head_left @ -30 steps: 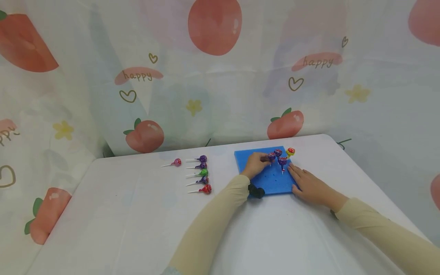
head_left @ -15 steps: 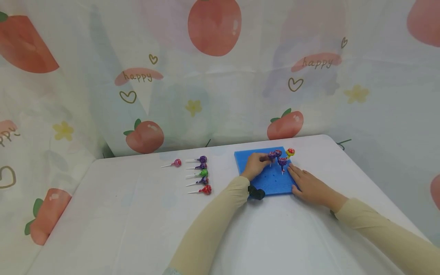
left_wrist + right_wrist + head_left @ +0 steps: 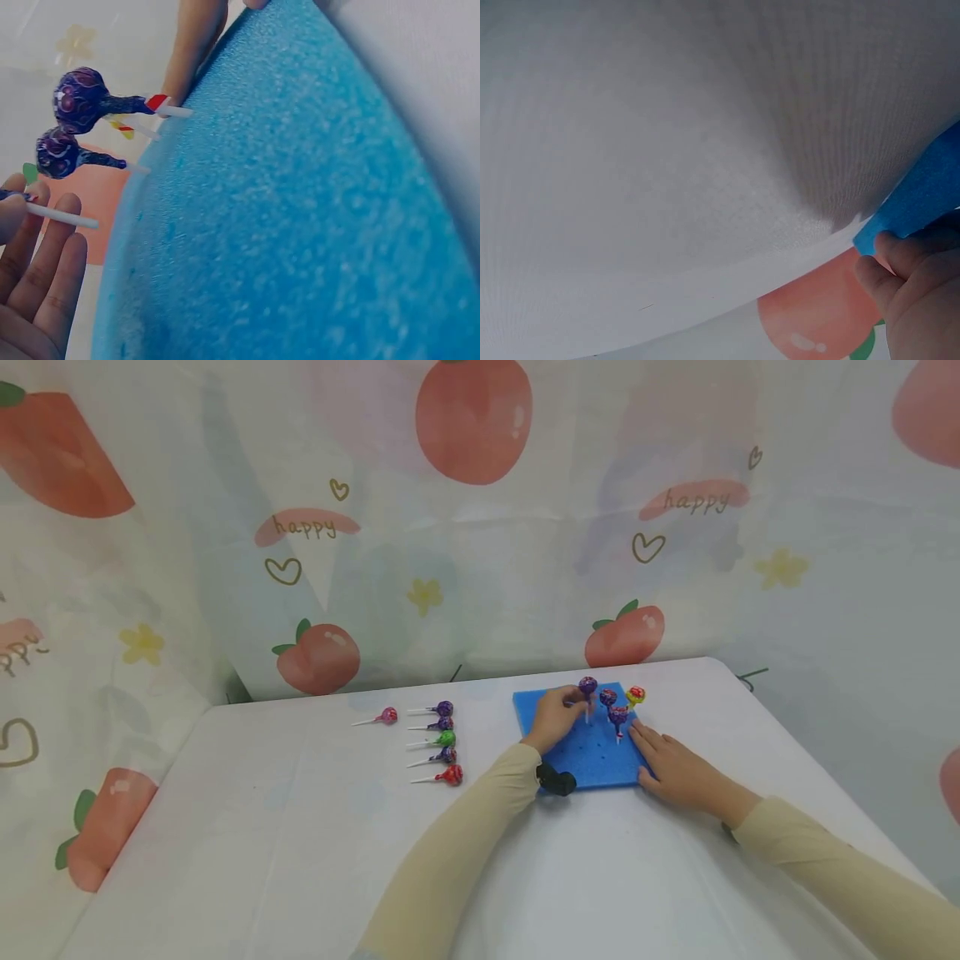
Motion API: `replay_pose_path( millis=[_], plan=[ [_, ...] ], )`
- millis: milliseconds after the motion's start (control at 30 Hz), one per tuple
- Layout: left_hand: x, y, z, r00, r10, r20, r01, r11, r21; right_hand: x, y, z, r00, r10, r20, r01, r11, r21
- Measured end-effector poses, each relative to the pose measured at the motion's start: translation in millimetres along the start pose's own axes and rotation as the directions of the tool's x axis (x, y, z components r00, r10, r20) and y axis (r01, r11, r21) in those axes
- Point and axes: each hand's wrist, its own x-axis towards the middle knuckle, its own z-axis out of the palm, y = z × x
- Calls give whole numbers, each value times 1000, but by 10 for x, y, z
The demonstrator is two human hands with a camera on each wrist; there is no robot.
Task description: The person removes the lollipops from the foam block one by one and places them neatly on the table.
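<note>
Between thumb and fingers my left hand pinches a purple-wrapped lollipop over the blue foam board. In the left wrist view the lower end of its white stick shows free of the foam. Two more purple lollipops and a yellow one stand in the board near its right edge. Small holes dot the foam in front of them. My right hand rests against the board's right edge with its fingers extended; the right wrist view shows its fingertips by the blue foam.
Left of the board, several lollipops lie in a column on the white table, among them a purple one, a green one and a red one. A pink lollipop lies farther left. A patterned curtain hangs behind.
My left hand has raised the purple lollipop; its head now sits higher and slightly left of where it was. The right hand stays at the board's edge.
</note>
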Motion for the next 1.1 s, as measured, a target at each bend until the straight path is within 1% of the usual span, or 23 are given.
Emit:
replay_pose_path(
  millis=[67, 133, 233, 300, 467, 667, 833, 1100],
  plan=[
    [-1, 13, -36, 1000, 16, -4, -16, 998, -63, 1, -2, -4, 1000, -5, 1, 5, 1000, -1],
    [-18, 60, -92, 1000, 29, -10, -30, 991, -129, 0, -5, -7, 1000, -10, 1, 10, 1000, 4],
    [-56, 156, -199, 999, 36, -18, -39, 984, -175, -10, -11, -16, 1000, -8, 0, 8, 1000, 6],
    [-76, 201, -276, 999, 26, -18, -29, 980, -197, -12, -15, -19, 1000, -5, 0, 5, 1000, 6],
    [-137, 248, -484, 1000, 18, 0, -17, 982, -191, -8, -28, -19, 1000, 0, 0, 0, 1000, 1],
    [-257, 278, -753, 999, 6, 33, -1, 989, -145, -5, -34, -16, 1000, -2, -1, 2, 1000, -1],
    [-360, 279, -977, 999, -9, 51, 17, 990, -141, -3, -36, -14, 1000, -2, -1, 2, 1000, 3],
    [-506, 256, -1280, 995, -96, 35, 101, 976, -193, -8, -39, -26, 1000, -3, -1, 3, 1000, 4]
  ],
)
